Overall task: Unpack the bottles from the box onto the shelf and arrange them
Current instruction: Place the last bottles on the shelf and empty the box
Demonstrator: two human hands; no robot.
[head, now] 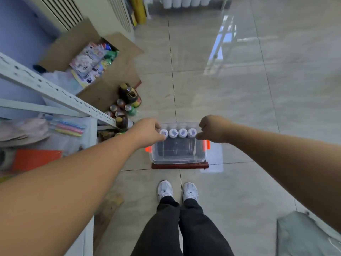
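Fingers of the left hand (147, 133) curl narrowly round the white cap of the 9 o'clock bottle (163, 133). Those of the right hand (212, 129), curled tight, pinch the cap of the 3 o'clock bottle (191, 133). All four bottles (178, 133) stand upright, long axes vertical, caps up. Their row runs 9 to 3 along the 12 o'clock wall of the clear box (179, 161), which sits on the floor at 3 o'clock of the shelf (55, 93).

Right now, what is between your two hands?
A row of four white-capped bottles stands in the clear box, between the left hand and the right hand. The head view shows it.
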